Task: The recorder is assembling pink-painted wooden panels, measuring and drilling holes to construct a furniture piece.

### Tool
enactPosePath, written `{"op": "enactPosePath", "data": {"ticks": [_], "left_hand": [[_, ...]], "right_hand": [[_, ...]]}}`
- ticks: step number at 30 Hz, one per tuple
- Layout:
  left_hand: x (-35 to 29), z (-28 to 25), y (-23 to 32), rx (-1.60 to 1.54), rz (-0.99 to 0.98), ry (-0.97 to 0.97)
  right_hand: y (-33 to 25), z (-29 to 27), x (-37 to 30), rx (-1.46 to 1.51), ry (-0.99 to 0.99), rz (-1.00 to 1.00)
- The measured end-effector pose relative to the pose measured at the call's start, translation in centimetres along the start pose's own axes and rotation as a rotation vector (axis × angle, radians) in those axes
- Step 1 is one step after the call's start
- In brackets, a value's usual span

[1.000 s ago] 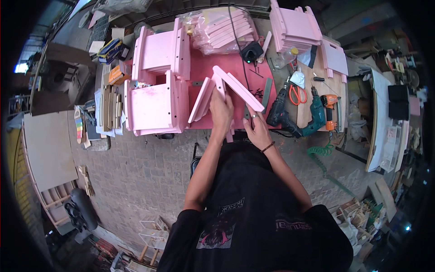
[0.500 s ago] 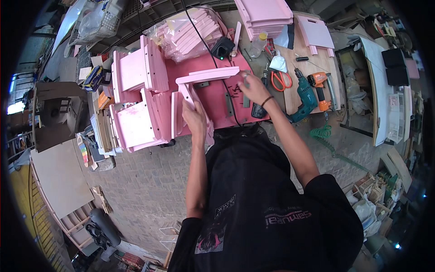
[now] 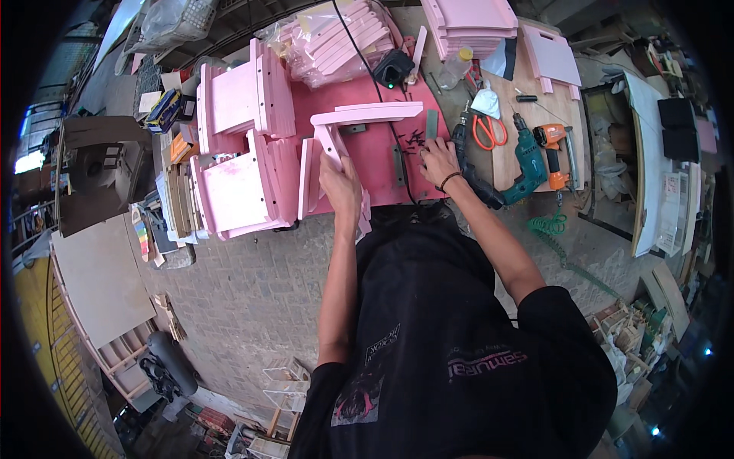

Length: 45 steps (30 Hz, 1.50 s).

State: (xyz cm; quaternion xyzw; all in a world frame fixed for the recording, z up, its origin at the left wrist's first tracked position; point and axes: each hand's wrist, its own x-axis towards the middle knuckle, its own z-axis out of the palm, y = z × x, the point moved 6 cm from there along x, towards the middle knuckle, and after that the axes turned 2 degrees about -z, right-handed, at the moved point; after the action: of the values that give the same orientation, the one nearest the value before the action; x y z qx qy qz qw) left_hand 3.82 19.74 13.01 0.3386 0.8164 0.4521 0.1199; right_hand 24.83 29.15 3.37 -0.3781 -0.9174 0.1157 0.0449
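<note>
My left hand (image 3: 341,186) is closed around the upright leg of a pink wooden frame (image 3: 330,143), whose long pink rail (image 3: 375,114) reaches right across the table. My right hand (image 3: 440,164) rests low over the pink-red tabletop, its bent fingers apart at the edge of a scatter of small dark screws (image 3: 413,141). Its fingertips are partly hidden, and no held thing shows. Just right of that hand lies a dark power driver (image 3: 475,180). A grey-green strip (image 3: 432,124) lies beyond the fingers.
Stacks of pink panels (image 3: 243,183) stand at the left. Farther back are plastic-wrapped pink slats (image 3: 340,38) and a black charger (image 3: 393,69) with a cable. At the right lie orange-handled scissors (image 3: 489,131), a teal drill (image 3: 526,164) and an orange air nailer (image 3: 552,145) with a green coiled hose.
My right hand has moved from the far end of the pink rail down to the screws. My left hand still grips the frame. The whole view has shifted slightly.
</note>
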Motion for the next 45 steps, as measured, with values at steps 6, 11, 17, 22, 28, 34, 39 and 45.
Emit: {"op": "enactPosePath", "data": {"ticks": [6, 11, 17, 22, 28, 34, 39, 45], "left_hand": [[-0.1, 0.1, 0.4, -0.065, -0.053, -0.033], [0.0, -0.1, 0.1, -0.071, -0.044, -0.006], [0.0, 0.6, -0.9, -0.048, -0.115, -0.116], [-0.1, 0.8, -0.9, -0.106, -0.171, -0.166], [-0.1, 0.5, 0.2, -0.061, -0.129, -0.125], [-0.2, 0.3, -0.3, -0.054, -0.118, -0.13], [-0.2, -0.1, -0.4, -0.1, -0.139, -0.129], [-0.4, 0.9, -0.8, -0.079, -0.082, -0.108]], "right_hand": [[-1.1, 1.7, -0.1, -0.074, -0.145, -0.042], [-0.7, -0.8, 0.4, 0.741, 0.067, 0.241], [-7.6, -5.9, 3.5, 1.532, -0.089, 0.21], [-10.6, -6.5, 6.8, 1.874, -0.096, 0.298], [-10.6, -4.6, 8.3, 1.976, -0.201, 0.325], [-10.4, -4.3, 8.5, 1.944, -0.223, 0.358], [-10.2, -3.7, 8.3, 1.923, -0.233, 0.372], [-8.9, -4.1, 7.1, 1.866, -0.139, 0.414]]}}
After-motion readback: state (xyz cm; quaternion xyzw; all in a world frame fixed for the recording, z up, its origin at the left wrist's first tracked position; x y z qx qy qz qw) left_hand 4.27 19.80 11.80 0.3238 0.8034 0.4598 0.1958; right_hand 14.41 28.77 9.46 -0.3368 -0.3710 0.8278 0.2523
